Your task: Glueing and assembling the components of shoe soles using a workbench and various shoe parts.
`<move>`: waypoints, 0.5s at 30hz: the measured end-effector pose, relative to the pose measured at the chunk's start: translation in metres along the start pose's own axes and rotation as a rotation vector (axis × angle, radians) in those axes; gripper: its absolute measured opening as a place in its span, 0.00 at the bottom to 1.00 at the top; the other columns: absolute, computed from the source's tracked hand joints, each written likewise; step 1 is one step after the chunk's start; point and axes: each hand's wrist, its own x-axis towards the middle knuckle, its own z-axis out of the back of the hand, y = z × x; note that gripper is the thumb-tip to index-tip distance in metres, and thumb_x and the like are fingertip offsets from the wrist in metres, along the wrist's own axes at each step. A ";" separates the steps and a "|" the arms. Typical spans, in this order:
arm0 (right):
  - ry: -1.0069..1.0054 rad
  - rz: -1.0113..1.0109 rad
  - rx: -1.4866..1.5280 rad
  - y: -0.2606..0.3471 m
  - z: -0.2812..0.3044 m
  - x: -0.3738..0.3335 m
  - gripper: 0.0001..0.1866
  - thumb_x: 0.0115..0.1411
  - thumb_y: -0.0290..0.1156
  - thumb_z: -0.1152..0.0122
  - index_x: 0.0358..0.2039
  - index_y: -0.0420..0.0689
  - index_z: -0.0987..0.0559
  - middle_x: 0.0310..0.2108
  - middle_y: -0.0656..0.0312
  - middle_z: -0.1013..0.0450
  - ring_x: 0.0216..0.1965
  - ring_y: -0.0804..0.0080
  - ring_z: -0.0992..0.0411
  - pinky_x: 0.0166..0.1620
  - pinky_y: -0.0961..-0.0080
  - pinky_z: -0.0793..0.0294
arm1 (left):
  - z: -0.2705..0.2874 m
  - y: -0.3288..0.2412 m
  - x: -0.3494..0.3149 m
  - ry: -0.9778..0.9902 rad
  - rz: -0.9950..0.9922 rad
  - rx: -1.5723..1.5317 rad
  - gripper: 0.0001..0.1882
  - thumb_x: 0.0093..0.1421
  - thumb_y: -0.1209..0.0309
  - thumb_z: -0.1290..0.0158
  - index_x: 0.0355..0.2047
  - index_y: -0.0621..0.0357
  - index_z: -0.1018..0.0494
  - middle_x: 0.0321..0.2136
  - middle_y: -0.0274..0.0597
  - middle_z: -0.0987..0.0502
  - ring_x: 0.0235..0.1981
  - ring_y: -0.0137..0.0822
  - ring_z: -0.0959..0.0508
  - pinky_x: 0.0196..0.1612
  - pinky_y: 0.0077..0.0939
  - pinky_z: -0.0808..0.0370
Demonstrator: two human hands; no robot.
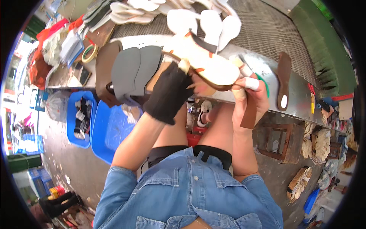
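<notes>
A cream insole (207, 63) with brown strips along its edge is held up over the bench. My left hand (170, 91), in a black fingerless glove, is closed on its near left edge. White tape wraps some fingers of my right hand (251, 93), which pinches a brown strip (249, 112) at the insole's right end. The strip's loose end hangs down over my palm. Left of my gloved hand lie dark grey sole-shaped sheets (137, 70) and a brown piece (106, 68). A green curved thing (265, 84) shows partly behind my right hand.
White insoles (131, 13) are heaped on the ridged belt (263, 26) at the back. Another brown strap (283, 78) lies on the metal bench (297, 101) at right. A tape roll (89, 53) sits at left, above blue tubs (110, 133). A wooden stool (280, 143) stands at right.
</notes>
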 end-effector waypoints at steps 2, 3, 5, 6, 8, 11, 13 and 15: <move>0.156 -0.006 0.132 -0.015 0.001 -0.014 0.10 0.49 0.14 0.39 0.34 0.33 0.26 0.46 0.44 0.31 0.40 0.67 0.28 0.42 0.76 0.26 | -0.013 0.027 0.022 -0.160 -0.005 -0.829 0.19 0.62 0.64 0.52 0.48 0.64 0.36 0.38 0.43 0.26 0.42 0.34 0.25 0.44 0.27 0.27; 0.192 -0.060 0.143 -0.011 0.000 -0.017 0.10 0.49 0.13 0.38 0.34 0.33 0.24 0.44 0.45 0.30 0.39 0.68 0.28 0.40 0.77 0.26 | -0.013 0.031 0.026 -0.193 -0.067 -0.985 0.18 0.61 0.69 0.51 0.48 0.65 0.36 0.39 0.44 0.27 0.43 0.35 0.26 0.47 0.28 0.28; 0.190 0.027 -0.014 -0.005 0.001 -0.012 0.11 0.46 0.13 0.37 0.33 0.34 0.21 0.39 0.50 0.28 0.35 0.71 0.28 0.37 0.80 0.25 | -0.002 0.026 0.024 -0.204 -0.071 -0.967 0.18 0.60 0.73 0.52 0.49 0.67 0.37 0.41 0.45 0.28 0.43 0.36 0.26 0.48 0.29 0.29; 0.055 -0.112 -0.009 0.003 -0.002 -0.013 0.12 0.43 0.13 0.36 0.31 0.34 0.20 0.33 0.54 0.28 0.33 0.73 0.29 0.35 0.83 0.27 | 0.003 0.023 0.023 -0.201 -0.082 -0.951 0.19 0.59 0.76 0.52 0.50 0.68 0.38 0.43 0.46 0.28 0.43 0.37 0.26 0.50 0.30 0.29; 0.146 -0.196 0.005 0.005 0.016 -0.006 0.12 0.42 0.13 0.35 0.31 0.34 0.20 0.30 0.57 0.28 0.28 0.75 0.29 0.32 0.84 0.28 | 0.010 0.021 0.018 -0.178 -0.060 -0.892 0.20 0.59 0.76 0.52 0.51 0.68 0.39 0.44 0.47 0.29 0.44 0.38 0.26 0.50 0.31 0.29; 0.209 -0.259 0.037 0.009 0.022 0.005 0.11 0.43 0.13 0.35 0.30 0.34 0.21 0.29 0.58 0.27 0.25 0.77 0.30 0.28 0.85 0.29 | 0.016 0.014 0.006 -0.119 -0.032 -0.826 0.24 0.58 0.75 0.50 0.54 0.68 0.41 0.45 0.47 0.29 0.45 0.39 0.26 0.49 0.32 0.28; 0.254 -0.276 0.057 0.011 0.024 0.010 0.10 0.44 0.13 0.35 0.30 0.34 0.21 0.28 0.58 0.27 0.24 0.78 0.30 0.26 0.85 0.30 | 0.015 0.010 0.000 -0.096 0.005 -0.783 0.27 0.56 0.71 0.46 0.54 0.68 0.41 0.44 0.47 0.28 0.44 0.38 0.26 0.48 0.33 0.27; 0.208 -0.435 0.204 0.016 0.024 0.016 0.09 0.45 0.13 0.36 0.29 0.34 0.21 0.27 0.59 0.26 0.23 0.79 0.30 0.25 0.85 0.31 | 0.014 0.008 0.000 -0.063 0.022 -0.732 0.29 0.55 0.70 0.45 0.54 0.68 0.41 0.45 0.47 0.28 0.44 0.38 0.25 0.49 0.32 0.28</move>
